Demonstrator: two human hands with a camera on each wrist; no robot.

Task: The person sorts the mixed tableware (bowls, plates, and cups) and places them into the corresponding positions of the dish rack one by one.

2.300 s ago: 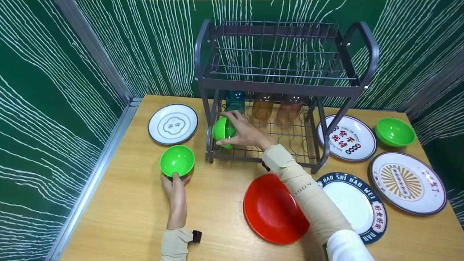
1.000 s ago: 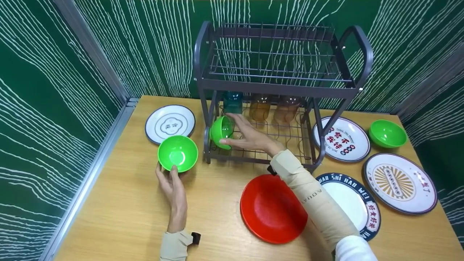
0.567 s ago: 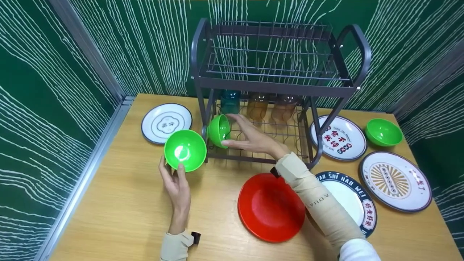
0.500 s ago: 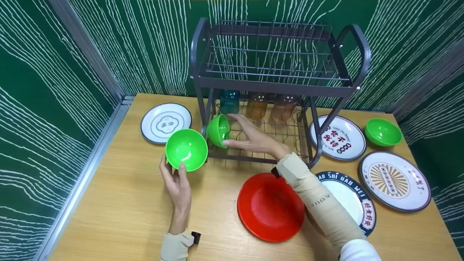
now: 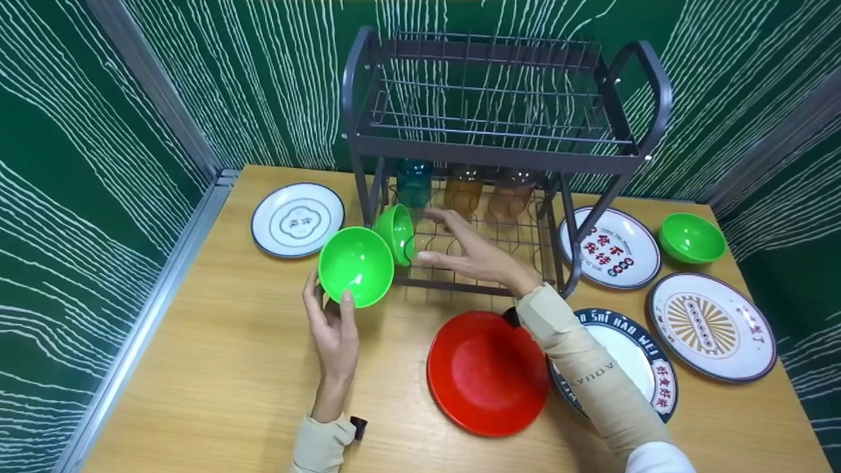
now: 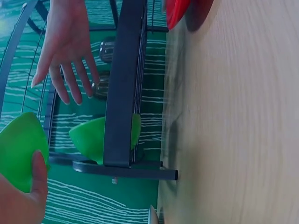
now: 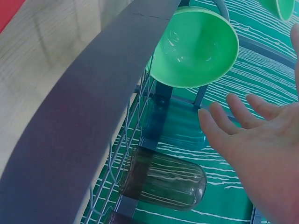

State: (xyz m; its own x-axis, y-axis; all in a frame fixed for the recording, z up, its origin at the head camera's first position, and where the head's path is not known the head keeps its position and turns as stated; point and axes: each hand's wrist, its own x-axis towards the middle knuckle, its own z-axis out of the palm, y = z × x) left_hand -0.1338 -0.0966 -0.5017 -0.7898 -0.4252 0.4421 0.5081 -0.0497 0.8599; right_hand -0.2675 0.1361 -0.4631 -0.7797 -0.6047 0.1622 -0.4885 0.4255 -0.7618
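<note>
My left hand holds a green bowl by its near side, thumb over the rim, just in front of the rack's left end. A second green bowl leans on its side on the lower tier of the dark dish rack. Beside that bowl's mouth is my right hand, its fingers spread and apart from the rim. In the left wrist view the right hand shows its palm with nothing in it. Three tinted glasses, one teal, stand behind on the same tier.
A red plate lies in front of the rack. White patterned plates and another green bowl are on the right, and a white plate on the left. The rack's upper tier overhangs the lower one.
The left hand has lifted its bowl and brought it right, towards the rack. The right hand has let go of the leaning bowl and drawn back a little to the right.
</note>
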